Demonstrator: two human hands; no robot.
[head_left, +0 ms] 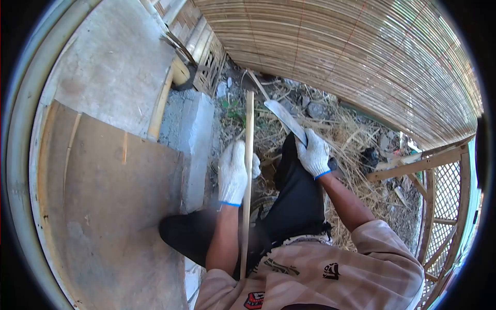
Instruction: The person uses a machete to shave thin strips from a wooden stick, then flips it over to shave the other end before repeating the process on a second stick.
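In the head view, your gloved left hand [232, 173] is closed around a bamboo strip [249, 119], with the fingertips showing past its right side. The strip runs lengthwise between your legs, one end against your shirt [320, 268] and the other out past your hand, over the ground.

Your gloved right hand [314, 154] is wrapped around the handle of a knife [284, 118] beside your right knee. The blade points forward and left; its tip is near the strip — not touching it.

To your left, a concrete ledge [197, 150] borders a brown board [124, 196]. Two bamboo slivers lie on that board: a long one [71, 142] toward its left edge, a short one [124, 149] by the middle of its far edge.

Dry straw [351, 129] litters the ground to your right, up to the near edge of a slatted screen [341, 46].
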